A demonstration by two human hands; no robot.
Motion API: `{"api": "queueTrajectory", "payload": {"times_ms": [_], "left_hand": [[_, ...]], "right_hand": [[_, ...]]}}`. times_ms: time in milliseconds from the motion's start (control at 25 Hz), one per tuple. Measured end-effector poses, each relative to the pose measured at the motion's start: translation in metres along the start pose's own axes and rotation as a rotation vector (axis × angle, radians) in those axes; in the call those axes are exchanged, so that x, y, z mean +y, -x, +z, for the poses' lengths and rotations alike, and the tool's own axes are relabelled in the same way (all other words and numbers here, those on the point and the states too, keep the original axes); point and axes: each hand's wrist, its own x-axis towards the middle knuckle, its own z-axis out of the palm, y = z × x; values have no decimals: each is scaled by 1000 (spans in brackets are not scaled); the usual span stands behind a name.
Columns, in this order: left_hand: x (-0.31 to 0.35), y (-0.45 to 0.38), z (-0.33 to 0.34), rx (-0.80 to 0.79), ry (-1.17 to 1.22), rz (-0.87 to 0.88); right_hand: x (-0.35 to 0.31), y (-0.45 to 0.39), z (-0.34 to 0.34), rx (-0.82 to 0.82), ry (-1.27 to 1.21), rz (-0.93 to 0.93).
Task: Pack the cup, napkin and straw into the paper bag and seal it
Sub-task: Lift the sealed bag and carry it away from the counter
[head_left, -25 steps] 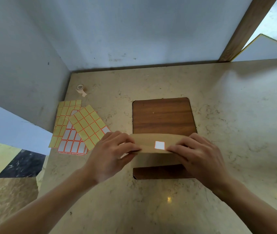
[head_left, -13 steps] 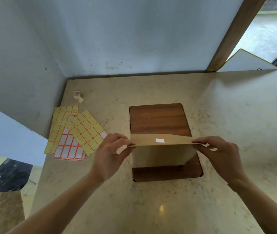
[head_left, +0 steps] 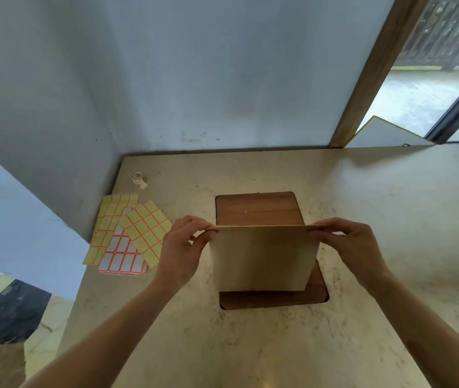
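A brown paper bag (head_left: 263, 259) stands upright over the wooden board (head_left: 259, 208) in the middle of the marble table. Its top is folded flat, and only the plain near face shows. My left hand (head_left: 186, 247) pinches the bag's top left corner. My right hand (head_left: 348, 245) pinches the top right corner. The white sticker on the folded flap faces away and is hidden. Cup, napkin and straw are out of sight.
Sheets of yellow and white label stickers (head_left: 130, 233) lie fanned at the table's left edge. A small roll of tape (head_left: 138, 177) sits behind them near the wall. The marble table (head_left: 390, 247) stretches to the right, walls close off the back and left.
Both hands slid out to the bag's top corners and lifted it more upright. The white sticker on the flap has turned out of sight. The camera tilted up.
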Motion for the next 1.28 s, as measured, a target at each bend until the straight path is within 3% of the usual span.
{"api": "queueTrajectory", "payload": {"times_ms": [320,600,960,1280], "left_hand": [[70,42,-30,128,-49,-5],[117,123,-59,336,-90,-144],[175,276,-138,636,-265,-283],[242,466,-209,946,-403,-376]], "right_hand": [[-54,19,-29,-166,-97,-183],[-89,58,-20,-354,-206,-300],[-133,140,52,-706,-242,-420],[-193,272,164,-1042,-330,-539]]}}
